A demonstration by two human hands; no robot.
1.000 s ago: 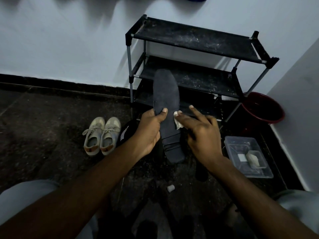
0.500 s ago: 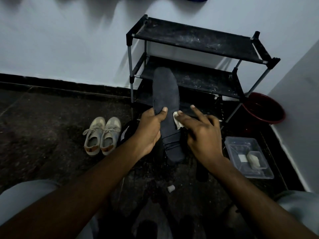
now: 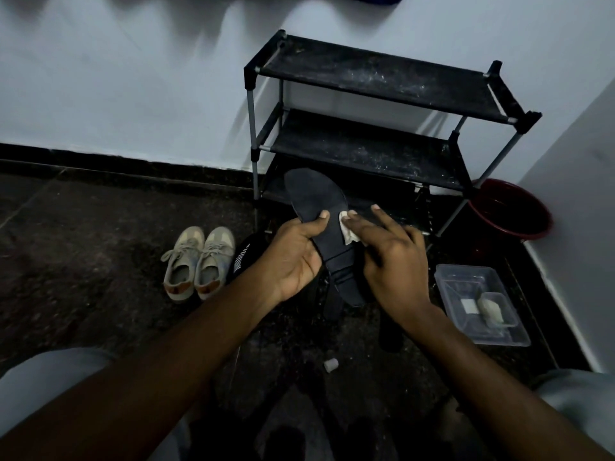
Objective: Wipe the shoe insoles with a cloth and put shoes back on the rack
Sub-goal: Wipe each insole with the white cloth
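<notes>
**Left hand** [image 3: 296, 257]: wrapped round the waist of a black sandal [image 3: 316, 197], thumb laid across the footbed. Sandal held clear of the floor, toe toward 11 o'clock, strap and heel toward 5 o'clock.

**Right hand** [image 3: 396, 261]: at 3 o'clock of the left. Thumb tip pressing a small pale cloth [image 3: 348, 231] onto the sandal's right edge, forefinger stretched past it. Cloth probably pinched from beneath, underside lost in the dim light.

**Surroundings:**
- At 12 o'clock: black three-tier shoe rack [image 3: 382, 78], shelves dusty, sandal toe just before the lowest tier.
- At 9 o'clock: pair of beige sneakers [image 3: 199, 261], side by side on the dark floor.
- At 4 o'clock: clear plastic container [image 3: 466, 281].
- At 2 o'clock: red basin [image 3: 512, 211] by the rack's leg.
- At 6 o'clock: small white cap [image 3: 331, 365].

**Hazards:**
- Cloth small and held at the very rim, so liable to slide off mid-stroke and drop onto the gritty floor. Grit then carried back onto the footbed.
- Grip at mid-length only, long toe unsupported. Likely to pivot under wiping pressure, or to knock the rack's lowest tier.
- Dusty shelves: fresh soiling likely on return unless wiped first.
</notes>
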